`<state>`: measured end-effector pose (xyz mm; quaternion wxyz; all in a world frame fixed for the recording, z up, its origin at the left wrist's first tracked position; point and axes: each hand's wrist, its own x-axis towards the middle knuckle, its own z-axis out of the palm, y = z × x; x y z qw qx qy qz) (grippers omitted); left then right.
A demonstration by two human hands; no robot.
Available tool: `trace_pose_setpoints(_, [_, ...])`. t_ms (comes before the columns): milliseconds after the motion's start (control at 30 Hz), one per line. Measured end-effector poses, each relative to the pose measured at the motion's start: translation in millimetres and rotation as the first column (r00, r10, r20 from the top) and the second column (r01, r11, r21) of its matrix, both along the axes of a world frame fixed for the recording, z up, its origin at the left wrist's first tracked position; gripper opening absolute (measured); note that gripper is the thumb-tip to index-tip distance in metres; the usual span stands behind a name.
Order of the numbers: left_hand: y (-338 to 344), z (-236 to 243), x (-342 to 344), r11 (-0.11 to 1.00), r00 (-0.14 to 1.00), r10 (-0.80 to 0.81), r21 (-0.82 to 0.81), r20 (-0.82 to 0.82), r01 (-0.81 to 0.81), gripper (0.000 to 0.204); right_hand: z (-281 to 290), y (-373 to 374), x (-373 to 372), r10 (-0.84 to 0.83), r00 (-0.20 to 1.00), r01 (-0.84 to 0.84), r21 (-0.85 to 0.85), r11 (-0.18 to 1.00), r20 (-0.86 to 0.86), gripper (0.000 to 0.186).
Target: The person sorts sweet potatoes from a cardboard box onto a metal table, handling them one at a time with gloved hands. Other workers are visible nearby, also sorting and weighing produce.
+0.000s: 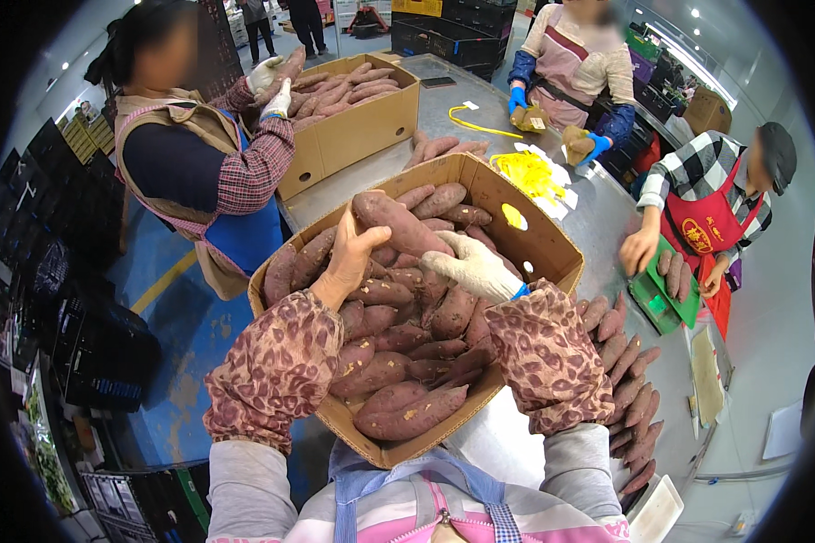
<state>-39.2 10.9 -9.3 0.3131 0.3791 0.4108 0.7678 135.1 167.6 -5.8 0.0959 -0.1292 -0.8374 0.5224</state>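
A large reddish-purple sweet potato (397,223) is held above an open cardboard box (534,262) full of more sweet potatoes. My bare left hand (349,256) grips its left end, the thumb lying along the near side. At its right end my right hand (476,269), in a white glove, closes on it with thumb and fingers. Below both hands, the loose sweet potatoes (412,414) lie heaped in the box, some with pale scraped patches. Patterned sleeve covers wrap both my forearms.
A second box (349,136) of sweet potatoes stands far left, where a person in white gloves handles one. Yellow ties with white tags (532,174) lie beyond my box. Sweet potatoes (638,398) are piled at right. Two people work across the metal table (598,222), one by a green tray (656,294).
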Motion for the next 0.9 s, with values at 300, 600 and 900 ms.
trace_pose_setpoints(300, [0,7,3,0.996,0.995,0.082,-0.024,-0.064,-0.083,0.062,-15,1,-4,-0.117,0.989,0.136,0.265,0.955,-0.089,0.037])
trace_pose_setpoints(600, [-5,5,3,0.994,0.996,0.086,-0.072,0.003,-0.086,0.056,8,14,10,-0.314,0.948,0.306,0.394,0.867,-0.045,0.055])
trace_pose_setpoints(900, [-3,-2,13,0.977,0.975,-0.191,-0.077,0.113,0.2,0.059,30,-61,55,-0.22,0.968,0.198,0.172,0.965,0.117,0.062])
